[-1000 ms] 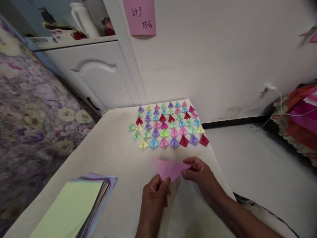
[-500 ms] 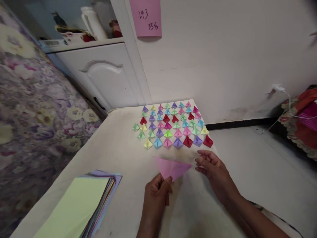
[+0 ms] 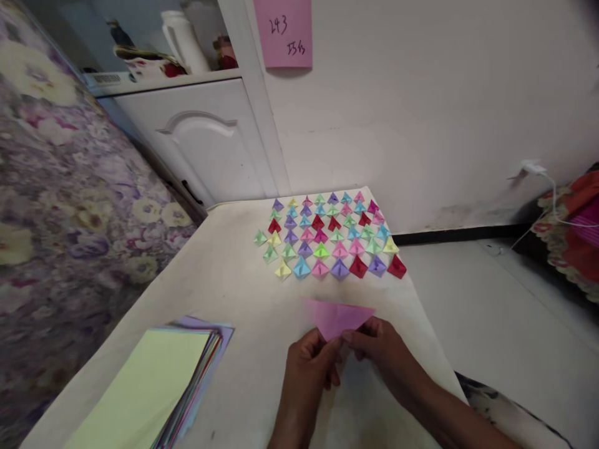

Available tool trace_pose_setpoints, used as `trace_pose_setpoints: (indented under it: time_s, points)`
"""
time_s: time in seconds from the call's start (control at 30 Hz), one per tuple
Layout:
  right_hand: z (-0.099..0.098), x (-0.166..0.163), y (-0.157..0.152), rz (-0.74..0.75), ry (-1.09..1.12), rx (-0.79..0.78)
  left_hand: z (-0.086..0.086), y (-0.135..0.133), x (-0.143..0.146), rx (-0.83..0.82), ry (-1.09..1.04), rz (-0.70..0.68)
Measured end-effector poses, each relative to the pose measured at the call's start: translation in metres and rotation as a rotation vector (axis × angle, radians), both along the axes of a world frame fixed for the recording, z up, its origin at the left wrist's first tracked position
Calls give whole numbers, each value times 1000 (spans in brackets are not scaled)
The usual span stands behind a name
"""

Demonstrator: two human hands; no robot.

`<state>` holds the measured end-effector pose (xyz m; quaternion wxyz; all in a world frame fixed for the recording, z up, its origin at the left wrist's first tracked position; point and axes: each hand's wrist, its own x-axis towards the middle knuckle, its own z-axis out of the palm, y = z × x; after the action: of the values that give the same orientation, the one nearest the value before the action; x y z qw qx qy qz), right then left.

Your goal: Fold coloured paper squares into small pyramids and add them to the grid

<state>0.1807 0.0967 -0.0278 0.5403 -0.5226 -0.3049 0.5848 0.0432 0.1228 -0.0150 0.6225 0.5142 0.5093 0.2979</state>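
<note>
A pink sheet of paper folded into a triangle (image 3: 339, 317) is held over the near part of the table, long edge away from me and point toward me. My left hand (image 3: 311, 362) pinches it near the lower point, thumb on top. Closed on its lower right side is my right hand (image 3: 374, 340), its thumb close to the left thumb; the fingers behind the paper are partly hidden. Beyond the paper, several rows of small folded paper pieces (image 3: 321, 251) in many colours stand on the table.
At the left of the cream-covered table (image 3: 253, 368) lies a stack of coloured paper (image 3: 150, 374), pale yellow on top. A white cabinet (image 3: 201, 143) and a wall with a pink note (image 3: 285, 34) stand behind. Floral fabric (image 3: 84, 206) hangs at left; pale floor (image 3: 496, 305) lies to the right.
My right hand has come in from the right and taken hold of the pink paper. My left hand still pinches it. The view has shifted slightly.
</note>
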Motion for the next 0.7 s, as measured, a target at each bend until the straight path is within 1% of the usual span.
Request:
trace_pose_setpoints:
  time_s: [0.13,0.4,0.53,0.7]
  points:
    - [-1,1,0,29,12,4,1,-1,1,-35,3,-3]
    - [2,-1,-3,64,67,-9,5,-3,2,-15,-24,8]
    - [-1,-1,-2,43,40,-5,5,-3,3,-18,-18,26]
    - [0,0,0,1,-10,-8,7,-2,4,-55,14,6]
